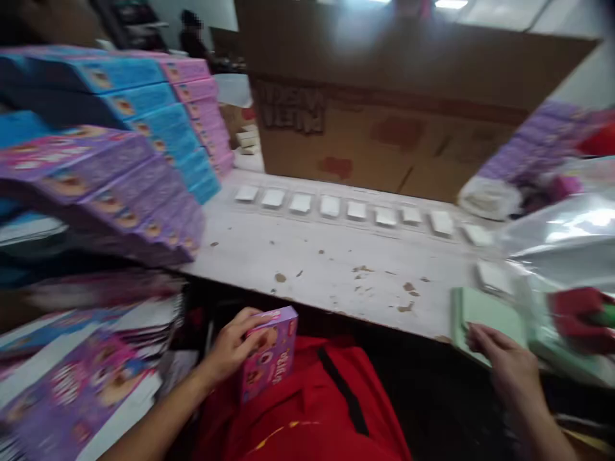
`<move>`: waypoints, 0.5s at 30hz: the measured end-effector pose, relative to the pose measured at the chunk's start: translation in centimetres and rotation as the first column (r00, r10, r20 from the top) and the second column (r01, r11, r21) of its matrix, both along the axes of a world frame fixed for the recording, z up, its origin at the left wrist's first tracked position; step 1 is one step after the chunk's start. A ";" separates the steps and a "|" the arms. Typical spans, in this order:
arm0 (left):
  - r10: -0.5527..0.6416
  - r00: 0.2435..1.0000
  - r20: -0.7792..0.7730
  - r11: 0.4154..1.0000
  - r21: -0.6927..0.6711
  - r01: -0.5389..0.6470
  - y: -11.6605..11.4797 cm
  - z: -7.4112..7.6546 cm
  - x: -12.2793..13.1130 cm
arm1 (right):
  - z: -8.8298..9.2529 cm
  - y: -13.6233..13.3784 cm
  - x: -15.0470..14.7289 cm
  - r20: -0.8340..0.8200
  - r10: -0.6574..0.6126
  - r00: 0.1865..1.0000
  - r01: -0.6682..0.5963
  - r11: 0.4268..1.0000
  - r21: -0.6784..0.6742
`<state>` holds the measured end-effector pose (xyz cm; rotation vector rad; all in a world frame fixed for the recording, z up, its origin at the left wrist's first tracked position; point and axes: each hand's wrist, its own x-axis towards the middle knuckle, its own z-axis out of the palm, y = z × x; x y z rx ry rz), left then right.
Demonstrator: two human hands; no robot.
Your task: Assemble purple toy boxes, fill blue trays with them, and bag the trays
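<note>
The left hand (230, 349) grips a small purple carton (269, 358) just below the near edge of the white worktop (336, 269), held over the lap for handling. The right hand (504, 365) lies open, fingertips on a pale green pad (485, 314) at that edge, steadying it.

Dark block lettering stands on the face of the large cardboard carton (384, 128) behind the white surface (327, 262), too blurred to make out; white lettering on the small purple box (270, 358) in front of the surface is likewise unreadable; print on the stacked purple and blue boxes (144, 160) left of the carton cannot be read.
</note>
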<state>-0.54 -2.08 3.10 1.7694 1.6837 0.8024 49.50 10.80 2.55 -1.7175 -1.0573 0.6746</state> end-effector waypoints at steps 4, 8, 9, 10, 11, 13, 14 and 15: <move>0.024 0.999 0.027 0.999 0.023 -0.024 0.3 -0.2 0.3 | -0.5 -4.0 -17.7 -0.414 0.591 0.692 -0.690 0.711 -0.137; 0.040 0.998 0.051 0.998 0.040 -0.042 -0.6 0.0 1.0 | -0.6 -6.1 -30.4 -0.529 0.726 0.439 -0.859 0.512 -0.010; 0.042 0.997 0.062 0.998 0.039 -0.044 -0.8 0.0 1.1 | -1.2 -6.1 -31.9 -0.522 0.738 0.428 -0.868 0.496 -0.011; 0.044 0.996 0.072 0.998 0.039 -0.047 -0.9 0.0 1.1 | -2.0 -6.0 -32.9 -0.495 0.749 0.441 -0.868 0.496 -0.022; 0.050 0.996 0.080 0.998 0.038 -0.053 -1.0 -0.1 1.0 | -2.8 -5.9 -33.4 -0.442 0.764 0.471 -0.862 0.505 -0.047; 0.075 0.994 0.085 0.996 0.040 -0.078 -1.1 -0.4 0.5 | -4.2 -5.5 -33.2 -0.228 0.816 0.531 -0.847 0.523 -0.100; 0.089 0.992 0.085 0.995 0.040 -0.093 -1.2 -0.6 0.2 | -4.5 -5.4 -32.8 -0.068 0.842 0.535 -0.843 0.527 -0.107; 0.107 0.991 0.085 0.993 0.037 -0.110 -1.2 -0.8 0.0 | -4.6 -5.2 -32.3 0.114 0.853 0.509 -0.850 0.519 -0.094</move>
